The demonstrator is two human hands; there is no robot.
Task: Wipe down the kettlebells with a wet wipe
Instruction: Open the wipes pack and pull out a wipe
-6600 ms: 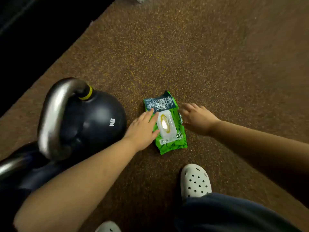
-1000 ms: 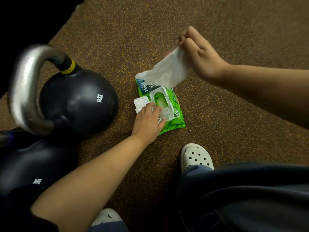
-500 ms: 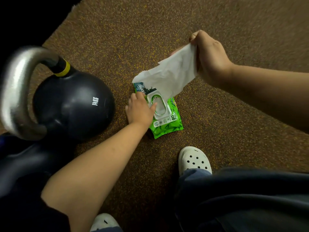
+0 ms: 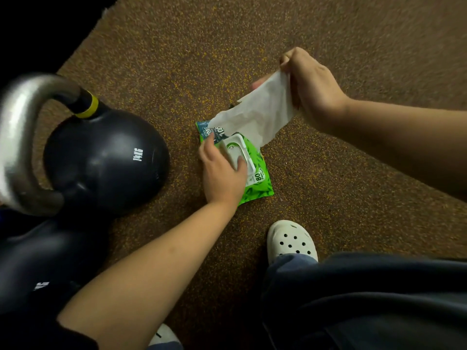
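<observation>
- The right hand (image 4: 313, 89) pinches 1 wet wipe (image 4: 260, 114) by its upper edge, fingers curled round it. The sheet hangs above the floor and over the top of the pack, probably to keep it off the gritty floor until wiping starts.
- The left hand (image 4: 222, 173) lies flat on the green wipe pack (image 4: 257, 183), gripping nothing. Its fingers press the white flip lid (image 4: 233, 149), seemingly to snap it closed so the remaining wipes stay moist.
- The 14 kg kettlebell (image 4: 106, 157) stands near the pack on its left, within easy reach. A 2nd kettlebell (image 4: 43, 269) sits just in front of it, nearer the person. Neither is touched.
- 1 second ago the lid lay flipped open to the left. Now it is folded down under the fingers.
- The wipe has come slightly lower and nearer the pack.
</observation>
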